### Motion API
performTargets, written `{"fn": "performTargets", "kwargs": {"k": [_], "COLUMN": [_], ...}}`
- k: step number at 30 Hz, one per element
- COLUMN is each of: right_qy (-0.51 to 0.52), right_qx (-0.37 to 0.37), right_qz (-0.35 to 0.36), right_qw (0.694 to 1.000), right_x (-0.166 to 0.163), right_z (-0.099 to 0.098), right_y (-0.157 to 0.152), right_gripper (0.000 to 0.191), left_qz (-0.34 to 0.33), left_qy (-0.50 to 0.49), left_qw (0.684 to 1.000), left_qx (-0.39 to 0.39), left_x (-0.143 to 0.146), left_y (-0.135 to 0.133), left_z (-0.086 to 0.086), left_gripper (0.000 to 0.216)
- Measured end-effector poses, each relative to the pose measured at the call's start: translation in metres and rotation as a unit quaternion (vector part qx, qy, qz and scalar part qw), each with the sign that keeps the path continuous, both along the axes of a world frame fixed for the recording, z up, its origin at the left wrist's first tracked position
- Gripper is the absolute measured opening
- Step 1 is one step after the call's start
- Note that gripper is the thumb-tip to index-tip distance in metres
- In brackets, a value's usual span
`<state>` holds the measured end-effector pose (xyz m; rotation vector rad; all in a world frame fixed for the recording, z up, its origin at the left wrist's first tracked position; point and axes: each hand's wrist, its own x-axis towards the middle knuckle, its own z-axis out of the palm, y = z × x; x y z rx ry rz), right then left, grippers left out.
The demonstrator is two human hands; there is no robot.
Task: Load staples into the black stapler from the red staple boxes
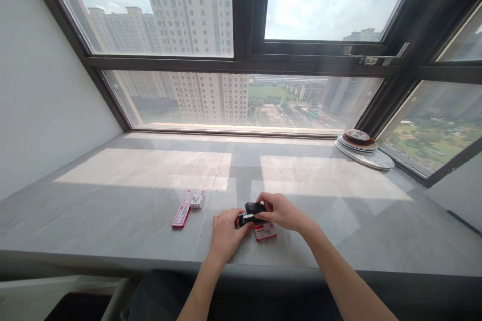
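stapler (254,207): black plastic, shiny metal | red box (265,232): printed card | sill (124,210): smooth, glossy

On my feed I note one black stapler (253,208), standing open: its upper arm is raised from the lower part, leaving a dark gap between the two. A bright, silvery metal section shows on the lower part toward its left end. I find it lying roughly crosswise, gripped at the left end by the left hand (228,228) and at the right by the right hand (278,208), whose fingers hide much of that end. Just on its near side I record a small red-and-white box (265,232), flat on the tabletop (320,248), printed face up, its far edge partly covered; contact with the stapler cannot be determined.
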<state>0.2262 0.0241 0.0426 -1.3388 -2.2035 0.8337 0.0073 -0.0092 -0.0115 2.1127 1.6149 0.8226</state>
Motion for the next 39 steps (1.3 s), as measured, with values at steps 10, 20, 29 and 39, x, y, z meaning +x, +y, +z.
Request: {"fn": "performTargets", "kwargs": {"k": [10, 20, 29, 39], "right_qy": [-0.03, 0.219, 0.352, 0.341], "right_qx": [-0.003, -0.114, -0.167, -0.147], "right_qz": [-0.06, -0.166, -0.178, -0.212], "right_qw": [0.998, 0.955, 0.904, 0.904], "right_x": [0.021, 0.048, -0.011, -0.02], "right_z": [-0.007, -0.048, -0.069, -0.071], "right_y": [0.005, -0.013, -0.047, -0.051], "right_gripper": [0.022, 0.055, 0.07, 0.067], "left_qz": [-0.043, -0.242, -0.161, 0.374], "left_qy": [-0.046, -0.001, -0.055, 0.076], "left_qw": [0.998, 0.97, 0.984, 0.92], "left_qx": [0.027, -0.017, -0.05, 0.092], "left_x": [0.006, 0.003, -0.013, -0.104], "left_y": [-0.015, -0.003, 0.002, -0.018], "left_z": [0.013, 0.028, 0.012, 0.001], "left_gripper": [0.036, 0.073, 0.09, 0.05]}}
